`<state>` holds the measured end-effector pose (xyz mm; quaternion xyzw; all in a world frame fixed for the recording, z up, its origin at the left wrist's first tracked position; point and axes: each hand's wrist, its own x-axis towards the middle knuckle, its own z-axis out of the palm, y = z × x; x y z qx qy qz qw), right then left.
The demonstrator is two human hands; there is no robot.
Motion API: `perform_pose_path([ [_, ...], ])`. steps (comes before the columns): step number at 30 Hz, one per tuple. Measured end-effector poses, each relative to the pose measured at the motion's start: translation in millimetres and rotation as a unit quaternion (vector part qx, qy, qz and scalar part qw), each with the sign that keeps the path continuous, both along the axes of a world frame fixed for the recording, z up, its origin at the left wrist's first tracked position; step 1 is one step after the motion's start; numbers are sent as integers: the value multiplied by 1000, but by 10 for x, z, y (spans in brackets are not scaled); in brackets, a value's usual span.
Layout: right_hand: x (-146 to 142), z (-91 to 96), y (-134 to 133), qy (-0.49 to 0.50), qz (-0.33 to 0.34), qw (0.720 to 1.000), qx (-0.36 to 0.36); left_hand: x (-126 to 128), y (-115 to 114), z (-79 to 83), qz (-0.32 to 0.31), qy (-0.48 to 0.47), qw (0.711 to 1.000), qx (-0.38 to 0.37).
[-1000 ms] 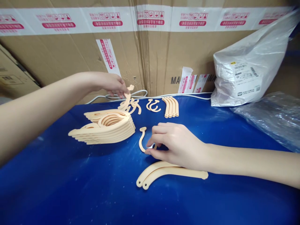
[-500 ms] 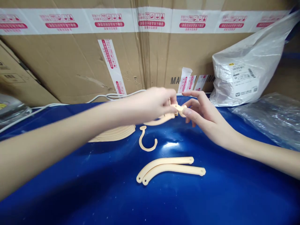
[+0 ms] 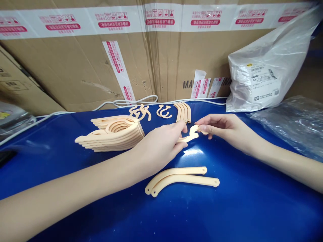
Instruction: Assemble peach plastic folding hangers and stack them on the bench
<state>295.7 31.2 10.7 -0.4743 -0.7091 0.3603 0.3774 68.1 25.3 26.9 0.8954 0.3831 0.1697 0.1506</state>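
My left hand (image 3: 161, 148) and my right hand (image 3: 222, 129) meet over the blue table (image 3: 75, 188), both pinching one small beige curved plastic piece (image 3: 191, 133) between them. The left hand covers the spot where a loose beige hook lay a moment ago. Two long curved beige arms (image 3: 180, 178) lie side by side just in front of my hands. A stack of assembled beige hangers (image 3: 113, 134) sits to the left of my left hand.
Small piles of beige parts line the back of the table: forked pieces (image 3: 141, 112), hooks (image 3: 163, 112) and curved arms (image 3: 184, 111). Cardboard boxes (image 3: 101, 60) form the back wall, with a white cable (image 3: 121, 102) below. A white plastic bag (image 3: 262, 77) and clear bags (image 3: 292, 124) lie right.
My left hand left the back pile with a piece and came to the centre. My right hand let go of the hook and rose to meet it; both have now lowered slightly.
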Motion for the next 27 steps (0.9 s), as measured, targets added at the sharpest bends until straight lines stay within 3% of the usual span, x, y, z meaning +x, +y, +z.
perform_pose_path([
  [5,19,-77,56,-35,17,999,24,-53,23,-37,-26,87,992,88],
  [15,-29,-142,78,-184,12,973,142,-133,184,-195,-31,72,986,150],
  [22,-50,-118,12,-302,16,904,303,-135,129,-192,-47,92,976,191],
  [27,-34,-96,-46,-351,41,886,302,-134,112,-174,-64,125,967,213],
])
